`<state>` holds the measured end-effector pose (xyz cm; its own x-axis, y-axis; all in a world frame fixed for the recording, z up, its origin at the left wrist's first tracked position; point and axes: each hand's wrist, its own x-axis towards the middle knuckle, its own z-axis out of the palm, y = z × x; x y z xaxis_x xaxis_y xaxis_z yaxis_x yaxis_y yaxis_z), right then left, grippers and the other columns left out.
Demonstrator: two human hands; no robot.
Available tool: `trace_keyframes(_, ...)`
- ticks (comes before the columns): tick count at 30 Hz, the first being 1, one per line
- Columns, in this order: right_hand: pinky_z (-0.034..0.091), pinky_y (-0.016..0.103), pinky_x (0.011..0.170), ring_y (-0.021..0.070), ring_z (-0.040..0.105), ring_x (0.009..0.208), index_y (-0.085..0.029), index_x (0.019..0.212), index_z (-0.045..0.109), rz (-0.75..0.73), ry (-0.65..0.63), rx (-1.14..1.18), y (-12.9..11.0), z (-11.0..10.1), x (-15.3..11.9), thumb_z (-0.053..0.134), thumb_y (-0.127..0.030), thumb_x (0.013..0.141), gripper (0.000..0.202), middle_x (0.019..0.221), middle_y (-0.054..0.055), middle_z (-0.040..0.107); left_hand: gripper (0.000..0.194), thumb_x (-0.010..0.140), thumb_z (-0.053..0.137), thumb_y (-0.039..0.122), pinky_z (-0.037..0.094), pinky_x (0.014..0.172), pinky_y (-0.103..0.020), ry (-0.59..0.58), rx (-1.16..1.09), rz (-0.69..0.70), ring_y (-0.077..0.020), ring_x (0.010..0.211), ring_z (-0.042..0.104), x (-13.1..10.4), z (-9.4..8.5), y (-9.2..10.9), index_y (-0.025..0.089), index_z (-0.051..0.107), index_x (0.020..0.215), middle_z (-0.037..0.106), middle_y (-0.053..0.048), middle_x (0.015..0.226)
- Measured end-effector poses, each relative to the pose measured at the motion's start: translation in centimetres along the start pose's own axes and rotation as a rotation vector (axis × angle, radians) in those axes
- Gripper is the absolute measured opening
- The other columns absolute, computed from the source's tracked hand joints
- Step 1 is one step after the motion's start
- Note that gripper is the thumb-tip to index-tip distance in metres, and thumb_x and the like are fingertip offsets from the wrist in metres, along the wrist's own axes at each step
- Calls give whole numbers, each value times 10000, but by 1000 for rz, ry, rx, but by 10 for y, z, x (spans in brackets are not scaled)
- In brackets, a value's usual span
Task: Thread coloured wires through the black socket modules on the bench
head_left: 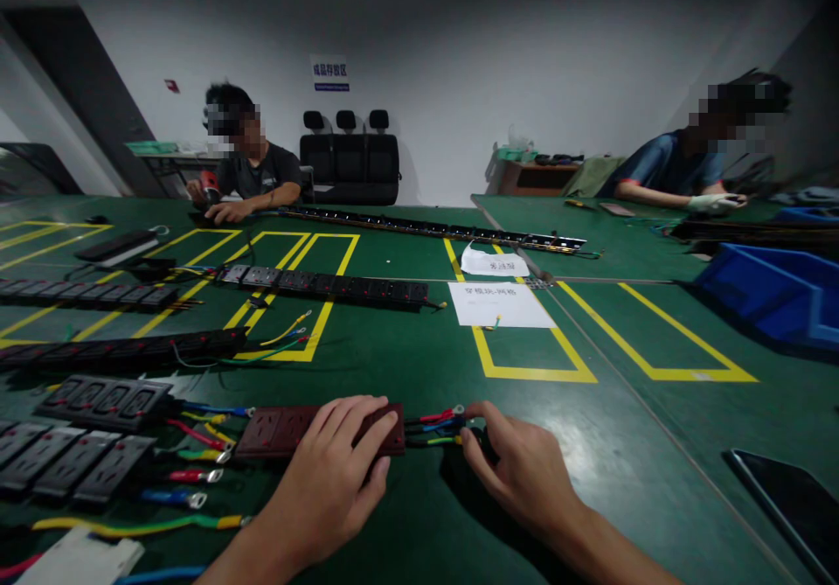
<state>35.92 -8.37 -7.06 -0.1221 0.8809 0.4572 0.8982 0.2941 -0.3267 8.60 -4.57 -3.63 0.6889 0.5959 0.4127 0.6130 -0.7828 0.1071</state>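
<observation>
A dark red socket module (262, 432) lies on the green table in front of me. Over its right half rests my left hand (347, 454), the fingers across the top and the thumb along the near edge, gripping it. Short red, blue and yellow-green wires (436, 419) with ring terminals come out of the module's right end. My right hand (511, 458) pinches at the tips of these wires with thumb and index finger; the exact contact is partly hidden. Just left of the red module are the wires and ring terminals (219, 458) of black socket modules (108, 401).
Long black socket strips (328, 283) lie across the table, with yellow taped outlines (541, 373) and paper sheets (502, 305) beyond. A phone (786, 497) and blue bins (773, 292) are at right. Two people sit opposite, one holding a red power tool (210, 187).
</observation>
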Motion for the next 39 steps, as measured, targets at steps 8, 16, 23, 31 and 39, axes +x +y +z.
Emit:
trace_keyframes(8,264,253,469,120,497,407,-215,987,622,-43,-25,35,2,2,-1,486,-323,974,175,513,-60,548,425,930,518,159,536,1000,-531,2,6,6,-289,1201,593,1,0,0,179,576,1350,620,-132,1338)
trace_keyframes(16,306,241,488,107,510,443,-211,869,594,-98,-34,89,2,3,-1,480,-258,955,150,550,-46,561,437,937,525,181,525,1021,-518,-13,9,-1,-283,1218,587,-1,2,-1,199,573,1371,615,-120,1358)
trace_keyframes(23,309,238,498,104,507,461,-213,828,598,-118,-51,105,2,2,-2,489,-272,963,183,566,-39,557,432,934,518,175,533,1009,-517,-11,10,-3,-284,1207,594,-1,2,0,199,579,1361,622,-120,1348)
trace_keyframes(31,298,247,480,109,490,424,-211,892,640,-73,20,70,-1,-3,1,503,-309,965,184,521,-50,546,430,929,525,181,527,1023,-508,0,8,-9,-280,1207,597,0,1,0,206,593,1353,629,-114,1343)
trace_keyframes(39,314,256,493,126,530,444,-217,972,654,-56,22,59,3,-1,-2,463,-261,929,200,544,-45,578,429,934,522,176,531,1018,-515,-3,9,-3,-281,1211,597,1,0,0,198,588,1358,625,-119,1348)
